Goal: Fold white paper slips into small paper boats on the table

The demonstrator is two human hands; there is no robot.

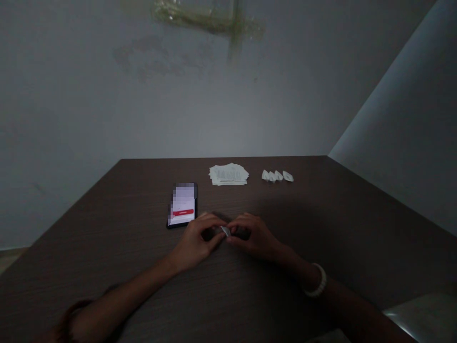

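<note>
Between my two hands, just above the dark brown table, is a small piece of folded white paper (225, 231). My left hand (200, 238) pinches its left side with thumb and fingers. From the right, my right hand (254, 237) grips the other side, its thumb low and its fingers above. Much of the paper is covered by the fingertips. Farther back lies a stack of white paper sheets (229, 174), with print on the top ones. To its right sit several small folded paper pieces (274, 176) in a row.
A phone (182, 205) with a lit screen and a red bar lies left of the paper stack, close to my left hand. The brown table (124, 200) meets a grey wall (89, 95) at its far edge. Another wall surface slants along the right.
</note>
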